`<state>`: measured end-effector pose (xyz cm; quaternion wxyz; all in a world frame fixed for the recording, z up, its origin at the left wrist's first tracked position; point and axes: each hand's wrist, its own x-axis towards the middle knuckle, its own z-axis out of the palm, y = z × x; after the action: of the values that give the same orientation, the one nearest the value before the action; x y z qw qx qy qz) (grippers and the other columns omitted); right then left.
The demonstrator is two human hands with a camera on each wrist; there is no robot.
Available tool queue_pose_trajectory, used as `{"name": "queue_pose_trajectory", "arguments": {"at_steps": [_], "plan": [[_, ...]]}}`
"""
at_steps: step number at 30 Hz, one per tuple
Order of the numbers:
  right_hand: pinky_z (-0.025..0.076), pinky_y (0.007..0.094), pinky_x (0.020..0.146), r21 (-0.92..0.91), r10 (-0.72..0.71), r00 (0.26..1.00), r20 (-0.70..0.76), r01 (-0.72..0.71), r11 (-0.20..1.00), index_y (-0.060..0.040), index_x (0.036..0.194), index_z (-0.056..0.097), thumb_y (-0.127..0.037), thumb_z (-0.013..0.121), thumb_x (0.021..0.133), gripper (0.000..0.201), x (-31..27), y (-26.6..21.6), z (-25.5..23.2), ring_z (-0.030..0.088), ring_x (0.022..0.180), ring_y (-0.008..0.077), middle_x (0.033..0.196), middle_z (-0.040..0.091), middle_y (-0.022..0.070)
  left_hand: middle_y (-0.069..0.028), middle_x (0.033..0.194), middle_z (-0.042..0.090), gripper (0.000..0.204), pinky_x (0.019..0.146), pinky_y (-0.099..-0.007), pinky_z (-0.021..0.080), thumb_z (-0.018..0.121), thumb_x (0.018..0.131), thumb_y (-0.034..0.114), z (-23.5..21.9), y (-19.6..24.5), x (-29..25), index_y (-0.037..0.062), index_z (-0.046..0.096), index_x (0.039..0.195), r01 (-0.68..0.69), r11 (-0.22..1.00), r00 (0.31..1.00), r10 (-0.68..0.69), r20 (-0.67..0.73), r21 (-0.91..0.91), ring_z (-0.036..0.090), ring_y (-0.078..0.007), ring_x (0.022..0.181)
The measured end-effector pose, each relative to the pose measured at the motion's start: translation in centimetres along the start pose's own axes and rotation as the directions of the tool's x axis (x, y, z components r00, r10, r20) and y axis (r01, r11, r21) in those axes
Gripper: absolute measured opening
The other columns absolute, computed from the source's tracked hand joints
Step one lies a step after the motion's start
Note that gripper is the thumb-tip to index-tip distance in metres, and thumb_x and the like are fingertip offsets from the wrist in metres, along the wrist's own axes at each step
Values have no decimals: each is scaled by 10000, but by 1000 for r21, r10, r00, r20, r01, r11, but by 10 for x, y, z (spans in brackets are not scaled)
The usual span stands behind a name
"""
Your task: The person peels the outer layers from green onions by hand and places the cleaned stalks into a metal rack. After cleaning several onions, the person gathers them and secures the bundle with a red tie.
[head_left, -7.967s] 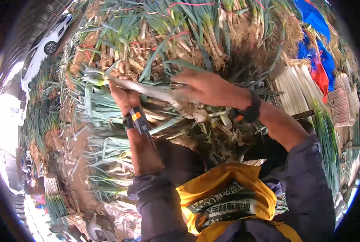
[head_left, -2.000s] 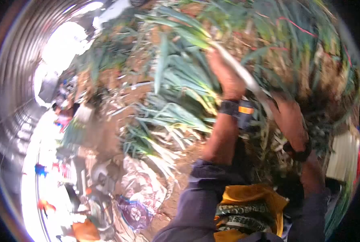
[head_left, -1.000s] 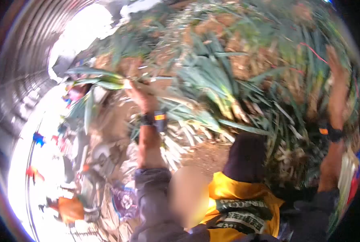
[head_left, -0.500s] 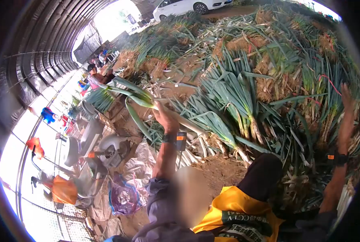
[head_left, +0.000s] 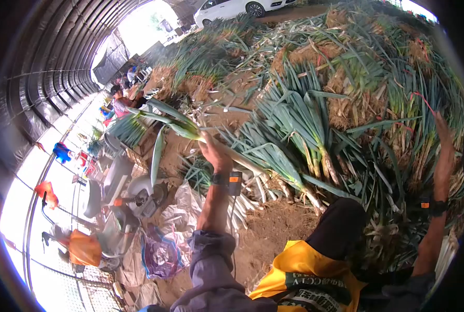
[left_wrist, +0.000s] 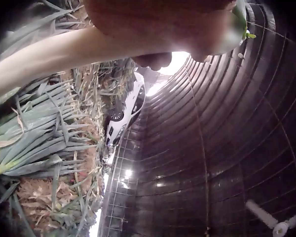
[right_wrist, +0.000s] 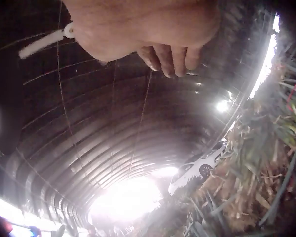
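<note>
My left hand [head_left: 214, 155] grips a single leek [head_left: 245, 160] around its upper white stalk, its green leaves hanging to the left and its root end pointing down to the right. In the left wrist view the fingers of the left hand [left_wrist: 163, 24] curl round the pale stalk [left_wrist: 44, 49]. Out at the far right, my right hand [head_left: 443, 136] is raised beside the piled leeks, holding nothing. The right wrist view shows that hand [right_wrist: 148, 29] with relaxed fingers.
Loose leeks [head_left: 289, 119] lie below and right of the left hand. Bundles with roots [head_left: 357, 99] are heaped behind. A purple-edged bag [head_left: 161, 255], crumpled sheeting and a bicycle-like vehicle stand at the left. Another person [head_left: 121, 102] sits farther back; a white car [head_left: 232, 10] is behind.
Over the last seconds the hands moved apart, the left one going left with the leek and the right one going right, off the stalk. Since half a second ago little has moved besides a dangling leaf.
</note>
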<state>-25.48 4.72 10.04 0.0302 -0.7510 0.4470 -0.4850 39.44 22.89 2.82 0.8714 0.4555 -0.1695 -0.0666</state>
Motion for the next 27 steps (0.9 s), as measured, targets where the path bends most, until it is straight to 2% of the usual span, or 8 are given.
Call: {"name": "queue_pose_trajectory", "arguments": {"at_steps": [4, 7, 8, 11, 12, 16, 19, 27], "plan": [[136, 543, 1280, 64, -3, 1000, 23, 2, 998, -153, 1502, 503, -604, 174, 1069, 707, -8, 7, 0, 335, 1500, 277, 1565, 455, 86, -31, 997, 571, 593, 711, -313, 457, 656, 956, 519, 3, -11, 0, 81, 529, 1335, -23, 999, 999, 24, -28, 48, 544, -144, 836], [141, 544, 1279, 110, -3, 999, 43, -2, 994, -144, 1490, 519, -603, 173, 1069, 712, -10, 7, 1, 342, 1496, 277, 1557, 466, 89, -25, 973, 591, 492, 699, -325, 511, 682, 965, 449, 9, -10, -2, 129, 534, 1308, -30, 999, 1000, 30, -4, 18, 604, -154, 846], [134, 535, 1287, 137, 43, 999, 34, -47, 989, -108, 1480, 524, -518, 214, 1095, 642, -11, 5, 2, 341, 1495, 276, 1550, 473, 90, -22, 992, 583, 504, 694, -326, 502, 685, 964, 453, 11, -11, -7, 130, 530, 1318, -8, 1000, 1000, 8, 2, -3, 600, -154, 838], [137, 531, 1288, 191, 0, 998, 70, -13, 982, -106, 1484, 517, -501, 211, 1101, 629, -14, 18, 4, 336, 1498, 265, 1558, 463, 88, -21, 1028, 577, 531, 714, -331, 496, 692, 958, 455, 11, -7, -15, 136, 518, 1346, 31, 999, 999, -32, 25, 37, 590, -158, 862], [136, 532, 1288, 164, 7, 998, 69, -18, 986, -108, 1485, 516, -507, 206, 1100, 635, -15, 16, 5, 335, 1499, 262, 1560, 460, 86, -3, 904, 500, 547, 678, -314, 444, 655, 959, 515, 20, -7, -20, 83, 538, 1274, -4, 1000, 1000, 5, -12, 29, 507, -135, 786], [138, 530, 1288, 105, 23, 997, 68, -30, 994, -108, 1483, 517, -516, 196, 1098, 647, -18, 13, 8, 338, 1498, 256, 1561, 459, 83, 6, 867, 522, 468, 609, -284, 445, 648, 976, 486, 21, -20, -12, 93, 540, 1206, -34, 999, 997, 34, -75, 5, 514, -110, 720], [145, 524, 1286, 124, 15, 997, 69, -24, 992, -102, 1476, 524, -512, 196, 1099, 646, -20, 13, 8, 345, 1493, 255, 1556, 464, 86, 1, 888, 542, 439, 622, -279, 458, 646, 983, 469, 22, -15, -16, 97, 541, 1191, -8, 1000, 1000, 8, 4, 25, 538, -116, 732], [163, 508, 1281, 152, 3, 998, 70, -14, 988, -85, 1456, 541, -500, 195, 1103, 646, -19, 15, 13, 367, 1480, 253, 1544, 478, 94, -9, 894, 551, 466, 628, -294, 469, 623, 992, 490, 25, -18, -10, 92, 533, 1216, -36, 999, 999, 35, 29, 36, 557, -129, 743]]}}
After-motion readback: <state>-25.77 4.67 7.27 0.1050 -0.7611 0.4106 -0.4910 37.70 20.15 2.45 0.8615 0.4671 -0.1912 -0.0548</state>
